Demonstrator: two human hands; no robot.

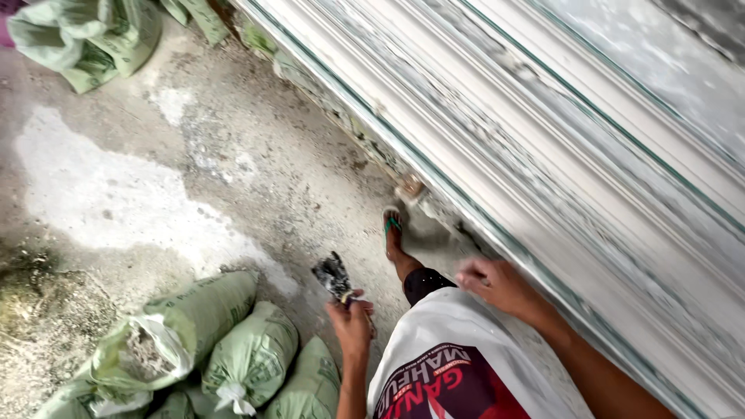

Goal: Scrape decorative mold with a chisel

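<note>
Left hand [351, 322] is wrapped tight round the handle of a putty knife [334, 277], blade up and caked with grey filler, hanging just off the hip above the concrete floor [233, 155]. Right hand [497, 283] is out at the white moulded wall [543, 155] — fingers curled and blurred, so I cannot tell whether they grip anything or only press on the surface.

To work this well, I'd judge the blade wants to meet the moulding at a shallow angle and run along the ridges, not across them, so the filler stays in the grooves.

Room is tight on the near side: green sacks [233, 349] are stacked just beside the left leg, one of them torn open. A sandalled foot [393, 233] stands close to the base of the wall. More sacks [85, 39] sit well apart at the far corner — open floor lies between.
</note>
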